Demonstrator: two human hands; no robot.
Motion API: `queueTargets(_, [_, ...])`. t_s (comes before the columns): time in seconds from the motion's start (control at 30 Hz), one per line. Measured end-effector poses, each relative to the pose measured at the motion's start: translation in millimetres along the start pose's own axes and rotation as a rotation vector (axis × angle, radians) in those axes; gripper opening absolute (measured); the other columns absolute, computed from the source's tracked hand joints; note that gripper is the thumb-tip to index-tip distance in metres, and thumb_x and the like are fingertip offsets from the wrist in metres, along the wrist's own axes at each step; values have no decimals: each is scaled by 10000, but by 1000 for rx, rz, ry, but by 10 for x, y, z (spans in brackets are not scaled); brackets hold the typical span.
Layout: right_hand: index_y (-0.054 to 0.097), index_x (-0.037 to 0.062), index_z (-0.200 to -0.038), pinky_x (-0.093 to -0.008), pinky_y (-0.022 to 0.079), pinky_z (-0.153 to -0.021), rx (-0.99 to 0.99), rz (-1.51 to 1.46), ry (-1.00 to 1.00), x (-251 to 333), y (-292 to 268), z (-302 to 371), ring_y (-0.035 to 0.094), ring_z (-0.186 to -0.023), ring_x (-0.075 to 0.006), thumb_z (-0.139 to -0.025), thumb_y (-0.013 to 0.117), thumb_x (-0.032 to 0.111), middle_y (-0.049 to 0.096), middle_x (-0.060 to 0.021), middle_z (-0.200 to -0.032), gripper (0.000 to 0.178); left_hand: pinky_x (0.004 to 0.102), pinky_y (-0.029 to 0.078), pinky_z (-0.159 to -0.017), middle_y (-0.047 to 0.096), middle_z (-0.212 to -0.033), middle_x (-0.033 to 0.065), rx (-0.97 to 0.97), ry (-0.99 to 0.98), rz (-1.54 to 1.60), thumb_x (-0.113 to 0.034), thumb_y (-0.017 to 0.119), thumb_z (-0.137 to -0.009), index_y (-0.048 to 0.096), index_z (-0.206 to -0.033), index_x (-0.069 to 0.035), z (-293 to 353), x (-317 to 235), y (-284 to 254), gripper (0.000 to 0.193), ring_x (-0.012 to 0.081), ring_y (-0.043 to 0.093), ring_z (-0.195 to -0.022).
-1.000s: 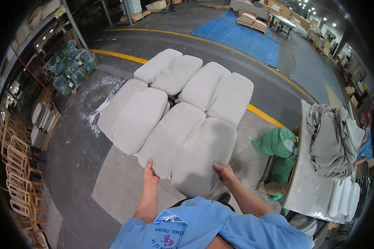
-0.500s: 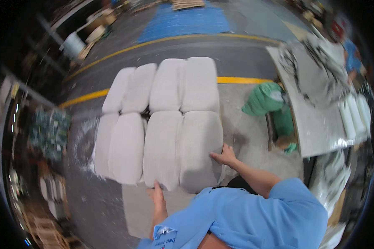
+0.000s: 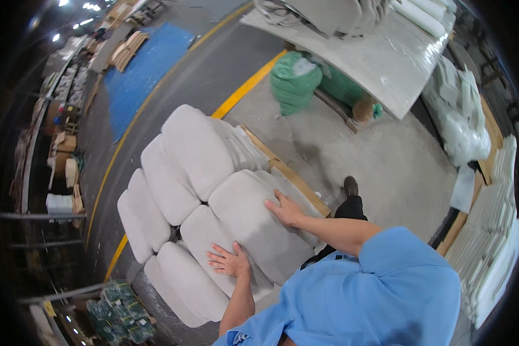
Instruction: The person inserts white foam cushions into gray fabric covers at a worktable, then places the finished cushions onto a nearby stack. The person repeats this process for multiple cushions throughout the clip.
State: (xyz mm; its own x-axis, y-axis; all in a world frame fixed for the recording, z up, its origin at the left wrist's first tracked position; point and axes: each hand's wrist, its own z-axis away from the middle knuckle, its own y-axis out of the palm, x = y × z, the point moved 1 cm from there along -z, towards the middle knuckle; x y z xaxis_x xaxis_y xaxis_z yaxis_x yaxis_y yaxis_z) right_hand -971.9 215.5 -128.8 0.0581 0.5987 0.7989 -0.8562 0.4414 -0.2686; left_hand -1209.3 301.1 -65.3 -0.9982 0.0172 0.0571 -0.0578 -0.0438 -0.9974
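Note:
Several white, rounded cushion-like foam pads lie in two rows of stacks on a wooden pallet in front of me. My left hand rests with fingers spread on a near pad. On the neighbouring pad to the right, my right hand lies with its palm down and fingers extended. Neither hand grips anything. Small dark gaps show where the stacks meet.
A table covered in clear film stands at the far right, with a green sack beside it. White sheets are stacked at right. Yellow lines and a blue floor area lie beyond. Wrapped green bundles sit at lower left.
My view has turned right, so the stacks appear rotated. Both hands have moved from the pads' near and right edges onto their tops.

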Motion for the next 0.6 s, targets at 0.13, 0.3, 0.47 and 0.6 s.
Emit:
queueTargets(0.13, [348, 132, -1646, -499, 445, -1135, -14, 70, 49, 211, 24, 69, 547, -1381, -424, -955, 490, 755, 513, -250, -1544, 941, 714, 91, -1231, 39, -1769, 210, -17, -20, -18, -683, 492, -1014, 146, -1712, -204, -74, 67, 161, 915, 527, 72, -1590])
queueTargets(0.3, [366, 104, -1632, -496, 436, -1139, -60, 28, 20, 177, 36, 168, 547, -1371, -433, -965, 507, 724, 521, -269, -1527, 921, 714, 118, -1227, 47, -1768, 209, -54, 14, -39, -697, 485, -1012, 139, -1714, -214, -117, 54, 231, 920, 535, 98, -1584])
queueTargets(0.47, [342, 145, -1647, -503, 418, -1150, -24, 60, 47, 243, -52, 167, 510, -1412, -421, -965, 486, 739, 491, -242, -1561, 916, 711, 127, -1227, 43, -1769, 209, -49, -28, -84, -684, 487, -1015, 126, -1715, -224, -28, 24, 190, 912, 534, 89, -1587])
queueTargets(0.6, [310, 143, -1661, -497, 334, -1228, 59, -56, 27, 156, -142, 235, 404, -1505, -401, -985, 471, 726, 394, -243, -1638, 907, 706, 132, -1230, 33, -1770, 206, 20, -28, -62, -705, 478, -1005, 109, -1716, -227, -3, -67, -67, 932, 529, 92, -1587])
